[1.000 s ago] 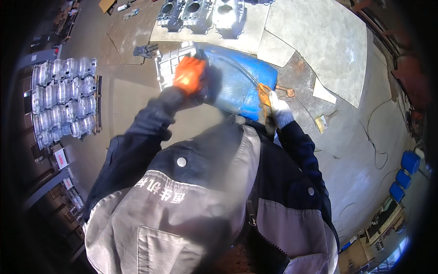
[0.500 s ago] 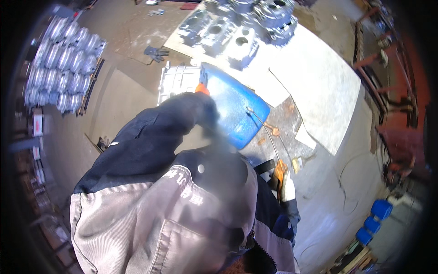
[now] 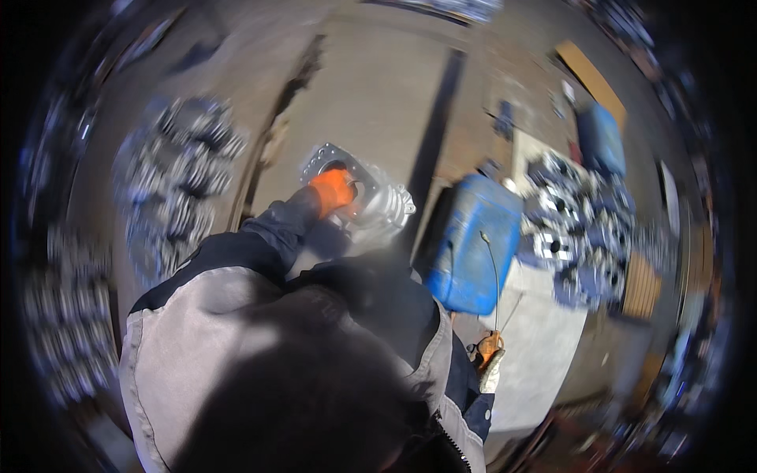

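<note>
My left hand, in an orange glove, grips a silvery cast metal housing and holds it out in front of me above the concrete floor. My right hand, in an orange and white glove, hangs low at my right side, next to a blue plastic canister. A thin wire runs from the canister down toward that hand; whether the fingers hold it is unclear. My grey and dark jacket fills the lower part of the view.
Several silvery metal castings lie on a pale sheet at the right. More castings are stacked at the left, blurred. A second blue container stands at the far right. Bare concrete floor lies ahead.
The view has swung left. My left hand has carried the metal housing away from the blue canister, toward the left. My right hand has dropped to my side.
</note>
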`<state>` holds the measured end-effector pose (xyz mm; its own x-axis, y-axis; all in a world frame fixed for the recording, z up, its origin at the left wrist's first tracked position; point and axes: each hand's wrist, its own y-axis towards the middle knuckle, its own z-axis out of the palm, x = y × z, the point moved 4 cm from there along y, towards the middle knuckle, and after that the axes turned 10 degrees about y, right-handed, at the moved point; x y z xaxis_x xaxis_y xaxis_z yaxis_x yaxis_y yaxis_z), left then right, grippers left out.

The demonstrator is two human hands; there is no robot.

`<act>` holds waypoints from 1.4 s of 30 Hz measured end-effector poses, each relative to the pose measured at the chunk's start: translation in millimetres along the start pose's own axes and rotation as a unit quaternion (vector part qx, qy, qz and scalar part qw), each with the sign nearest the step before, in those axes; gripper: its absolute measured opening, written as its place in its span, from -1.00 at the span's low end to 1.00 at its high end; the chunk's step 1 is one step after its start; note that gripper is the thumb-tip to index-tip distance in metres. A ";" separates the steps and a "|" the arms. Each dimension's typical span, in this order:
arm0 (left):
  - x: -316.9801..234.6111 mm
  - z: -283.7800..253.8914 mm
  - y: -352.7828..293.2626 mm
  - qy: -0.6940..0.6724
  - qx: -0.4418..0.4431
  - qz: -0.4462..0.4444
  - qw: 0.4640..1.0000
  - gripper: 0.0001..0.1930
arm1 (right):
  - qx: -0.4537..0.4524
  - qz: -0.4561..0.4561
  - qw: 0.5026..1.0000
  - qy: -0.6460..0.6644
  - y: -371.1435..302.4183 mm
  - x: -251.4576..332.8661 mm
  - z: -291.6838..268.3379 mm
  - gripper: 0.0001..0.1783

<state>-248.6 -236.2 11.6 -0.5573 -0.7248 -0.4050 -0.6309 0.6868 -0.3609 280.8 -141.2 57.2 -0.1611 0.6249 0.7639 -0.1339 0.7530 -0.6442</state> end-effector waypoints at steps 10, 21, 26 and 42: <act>262.2 41.8 -348.8 -0.105 -0.105 -0.227 0.963 -0.75 | 0.342 -0.027 0.905 -0.250 23.7 47.7 157.9 -0.15; 394.4 -117.0 -512.3 0.084 -0.382 -0.484 0.783 -0.62 | 0.417 -0.001 0.839 -0.350 -13.8 -17.6 377.3 -0.16; 524.2 -212.8 -534.9 0.036 -0.416 -0.517 0.747 -0.58 | 0.423 0.009 0.822 -0.381 -55.1 -57.4 510.6 -0.17; 845.2 -384.7 -376.5 0.250 -0.147 -0.427 0.856 -0.73 | 0.362 0.021 0.836 -0.412 -103.5 -73.8 661.4 -0.19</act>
<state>-689.7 -1128.3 128.3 0.0607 -0.9392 0.3379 -0.9915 -0.0959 -0.0883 -340.2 -401.5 42.6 -0.7601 0.0686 0.6462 -0.6190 0.2259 -0.7522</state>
